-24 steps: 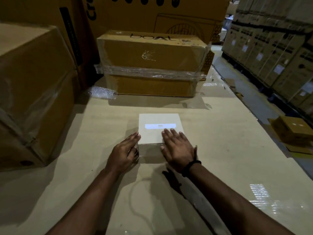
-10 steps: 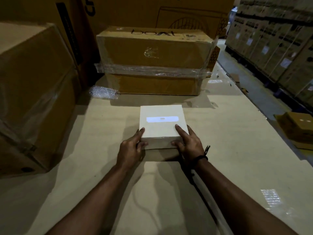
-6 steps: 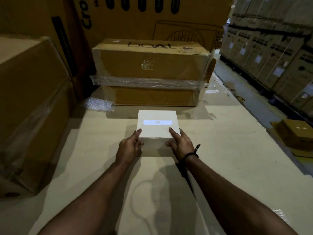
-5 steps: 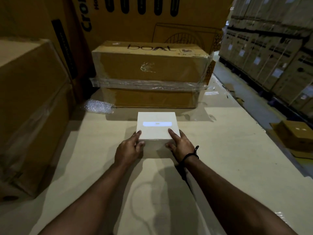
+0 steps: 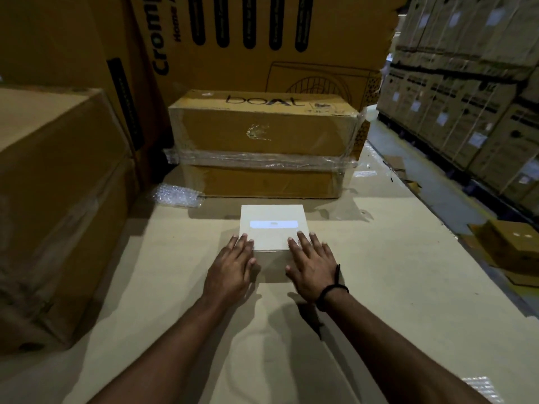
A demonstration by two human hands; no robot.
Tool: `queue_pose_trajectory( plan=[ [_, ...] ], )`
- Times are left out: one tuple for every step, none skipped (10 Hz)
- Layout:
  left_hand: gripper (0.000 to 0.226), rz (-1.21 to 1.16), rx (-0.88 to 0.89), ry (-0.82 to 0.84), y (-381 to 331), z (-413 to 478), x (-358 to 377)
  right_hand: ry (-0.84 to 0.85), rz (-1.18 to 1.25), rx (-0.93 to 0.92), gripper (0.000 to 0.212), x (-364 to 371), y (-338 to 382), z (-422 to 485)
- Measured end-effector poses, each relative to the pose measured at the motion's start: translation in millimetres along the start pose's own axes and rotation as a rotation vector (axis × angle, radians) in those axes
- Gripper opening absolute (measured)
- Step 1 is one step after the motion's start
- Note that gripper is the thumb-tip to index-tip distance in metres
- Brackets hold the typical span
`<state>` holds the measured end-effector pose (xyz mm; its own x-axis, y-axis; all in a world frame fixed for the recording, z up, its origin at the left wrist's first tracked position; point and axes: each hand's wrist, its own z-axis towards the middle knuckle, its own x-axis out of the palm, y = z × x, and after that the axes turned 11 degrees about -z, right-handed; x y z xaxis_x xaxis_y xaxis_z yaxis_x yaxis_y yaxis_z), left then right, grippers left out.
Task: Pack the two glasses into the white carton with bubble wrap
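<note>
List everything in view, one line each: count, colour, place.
white carton: one, white, closed, table centre
bubble wrap: one piece, clear, table, far left of carton
film-wrapped box: one, brown, behind carton
large boxes: one stack, brown, left
printed carton: one, brown, back
stacked cartons: many, brown, right
small box: one, brown, floor right
table: one, beige
left hand: flat on carton's near left corner
right hand: flat on near right corner

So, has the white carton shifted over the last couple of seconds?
Yes. The white carton has slid away from the person, toward the taped brown box; the gap between them is narrower.
</note>
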<state>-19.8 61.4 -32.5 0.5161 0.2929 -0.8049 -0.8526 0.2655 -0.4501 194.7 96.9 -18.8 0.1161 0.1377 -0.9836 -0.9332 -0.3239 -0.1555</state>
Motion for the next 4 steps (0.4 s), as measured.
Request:
queue_pose_trajectory(
  plan=[
    [0.067,-0.01,-0.036,0.093,-2.4,-16.7,-1.1,-0.055,0.083,0.012,0.076,7.9,-3.9,-17.8],
    [0.076,-0.009,-0.111,0.168,-5.3,-20.0,-0.2,0.09,0.122,0.021,0.076,13.8,-5.4,-20.6],
    [0.08,0.014,-0.144,0.215,-8.9,-14.4,-4.5,0.082,0.114,0.034,0.068,4.4,-3.4,-20.0],
    [0.068,0.057,-0.168,0.263,-15.9,-7.5,-18.5,0.077,0.061,0.034,0.067,-9.0,-1.4,-23.1]
  ],
)
